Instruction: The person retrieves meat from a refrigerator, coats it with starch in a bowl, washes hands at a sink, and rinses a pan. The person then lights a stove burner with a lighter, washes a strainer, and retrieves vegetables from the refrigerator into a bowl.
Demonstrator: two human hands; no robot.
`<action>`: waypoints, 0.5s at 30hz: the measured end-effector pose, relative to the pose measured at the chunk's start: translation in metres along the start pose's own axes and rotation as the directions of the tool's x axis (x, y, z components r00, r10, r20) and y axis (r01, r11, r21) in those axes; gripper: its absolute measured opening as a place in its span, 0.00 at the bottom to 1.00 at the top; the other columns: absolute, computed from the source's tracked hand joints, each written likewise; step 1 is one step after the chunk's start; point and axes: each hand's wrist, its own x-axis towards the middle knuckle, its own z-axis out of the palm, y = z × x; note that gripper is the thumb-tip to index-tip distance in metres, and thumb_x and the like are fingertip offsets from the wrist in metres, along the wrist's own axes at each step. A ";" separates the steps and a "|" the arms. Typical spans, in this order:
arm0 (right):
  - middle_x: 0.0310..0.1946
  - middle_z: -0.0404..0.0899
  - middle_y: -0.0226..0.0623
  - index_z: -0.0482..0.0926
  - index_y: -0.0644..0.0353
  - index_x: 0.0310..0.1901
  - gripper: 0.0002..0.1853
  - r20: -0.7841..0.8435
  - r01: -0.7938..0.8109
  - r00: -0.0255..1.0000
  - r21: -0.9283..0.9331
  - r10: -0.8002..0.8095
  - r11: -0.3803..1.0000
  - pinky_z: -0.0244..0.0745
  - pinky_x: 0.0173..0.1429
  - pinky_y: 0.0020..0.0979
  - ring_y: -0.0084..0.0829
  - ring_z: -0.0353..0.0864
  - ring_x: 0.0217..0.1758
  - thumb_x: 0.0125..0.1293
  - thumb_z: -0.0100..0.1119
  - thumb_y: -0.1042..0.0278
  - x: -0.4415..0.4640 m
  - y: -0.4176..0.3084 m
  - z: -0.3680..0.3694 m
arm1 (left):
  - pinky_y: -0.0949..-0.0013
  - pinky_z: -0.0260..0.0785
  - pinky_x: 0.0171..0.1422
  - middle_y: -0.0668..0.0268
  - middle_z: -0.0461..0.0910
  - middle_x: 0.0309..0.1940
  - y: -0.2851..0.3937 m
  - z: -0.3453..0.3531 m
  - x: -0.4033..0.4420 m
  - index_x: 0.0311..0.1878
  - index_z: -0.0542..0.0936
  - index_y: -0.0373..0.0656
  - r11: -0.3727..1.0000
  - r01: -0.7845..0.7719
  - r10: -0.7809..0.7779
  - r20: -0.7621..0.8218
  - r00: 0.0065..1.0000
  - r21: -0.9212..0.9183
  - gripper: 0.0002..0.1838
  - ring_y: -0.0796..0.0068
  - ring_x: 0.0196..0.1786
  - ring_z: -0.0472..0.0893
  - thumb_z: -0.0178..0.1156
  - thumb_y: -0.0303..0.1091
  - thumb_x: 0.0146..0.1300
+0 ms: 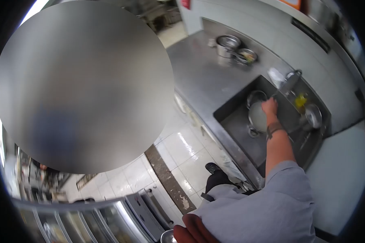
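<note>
My right hand (270, 106) reaches into the metal sink (233, 109) with its fingers closed. It is over a round pot (257, 118) holding cloudy, pale liquid; what the fingers grip is too small to make out. Another round metal vessel (255, 97) sits against that pot in the basin. My left hand is not recognisable in view. A dark red, folded shape (195, 230) lies at the bottom edge, beside a shiny metal rim (167, 236).
Metal pots (228, 45) and a bowl with food bits (247, 55) stand on the steel counter (194, 60). Beyond the basin are a faucet (293, 77), a yellow item (300, 101) and a metal bowl (313, 116). A glass-fronted case (79, 222) is lower left. A blurred disc covers the upper left.
</note>
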 end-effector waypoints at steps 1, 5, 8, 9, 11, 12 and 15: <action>0.64 0.70 0.58 0.73 0.68 0.59 0.27 -0.100 -0.033 0.994 0.049 0.038 0.998 0.64 0.73 0.46 0.53 0.69 0.68 0.61 0.55 0.61 0.022 0.007 -0.011 | 0.67 0.72 0.41 0.60 0.83 0.38 0.018 0.005 0.009 0.53 0.79 0.35 0.999 0.003 -0.004 0.015 1.000 0.043 0.20 0.71 0.38 0.81 0.53 0.22 0.55; 0.70 0.65 0.57 0.65 0.69 0.68 0.36 -0.047 -0.103 0.994 -0.050 0.101 0.993 0.59 0.77 0.43 0.51 0.65 0.73 0.60 0.55 0.59 0.071 0.024 -0.048 | 0.68 0.71 0.41 0.62 0.83 0.37 0.073 0.015 0.040 0.52 0.80 0.35 0.982 0.006 -0.012 0.030 0.999 0.189 0.19 0.72 0.38 0.81 0.53 0.22 0.56; 0.72 0.62 0.57 0.62 0.68 0.71 0.37 -0.277 -0.139 0.960 -0.374 0.033 0.917 0.56 0.78 0.43 0.47 0.64 0.75 0.62 0.54 0.58 0.090 0.043 -0.033 | 0.68 0.71 0.41 0.62 0.83 0.37 0.113 0.014 0.059 0.51 0.80 0.35 0.970 -0.032 0.024 0.038 0.999 0.241 0.18 0.73 0.38 0.81 0.53 0.22 0.56; 0.70 0.66 0.54 0.68 0.66 0.68 0.32 -0.390 -0.223 0.921 -0.522 0.003 0.824 0.56 0.78 0.43 0.45 0.67 0.73 0.64 0.53 0.58 0.098 0.062 -0.019 | 0.69 0.71 0.41 0.63 0.83 0.37 0.124 0.012 0.064 0.51 0.80 0.35 0.968 -0.060 0.051 0.043 0.998 0.244 0.18 0.73 0.38 0.80 0.53 0.23 0.56; 0.64 0.75 0.49 0.79 0.60 0.59 0.24 -0.203 -0.159 0.979 -0.717 0.014 0.679 0.57 0.76 0.45 0.43 0.73 0.69 0.66 0.51 0.56 0.134 0.121 0.021 | 0.69 0.71 0.41 0.63 0.83 0.37 0.148 0.008 0.081 0.51 0.81 0.35 0.956 -0.155 0.142 0.071 0.987 0.247 0.18 0.74 0.38 0.80 0.53 0.23 0.56; 0.60 0.79 0.47 0.83 0.58 0.55 0.22 -0.022 -0.042 0.999 -0.725 0.037 0.687 0.58 0.75 0.47 0.42 0.75 0.67 0.67 0.51 0.56 0.150 0.145 0.030 | 0.69 0.71 0.41 0.63 0.83 0.37 0.157 0.007 0.090 0.50 0.81 0.35 0.950 -0.208 0.193 0.085 0.978 0.235 0.18 0.74 0.38 0.80 0.53 0.23 0.56; 0.49 0.87 0.39 0.89 0.53 0.44 0.18 0.240 0.201 0.970 -0.712 -0.035 0.673 0.63 0.71 0.52 0.41 0.81 0.60 0.67 0.51 0.57 0.137 0.140 0.018 | 0.70 0.70 0.40 0.64 0.84 0.36 0.185 0.024 0.120 0.50 0.81 0.36 0.922 -0.355 0.334 0.143 0.932 0.157 0.17 0.75 0.38 0.80 0.53 0.23 0.57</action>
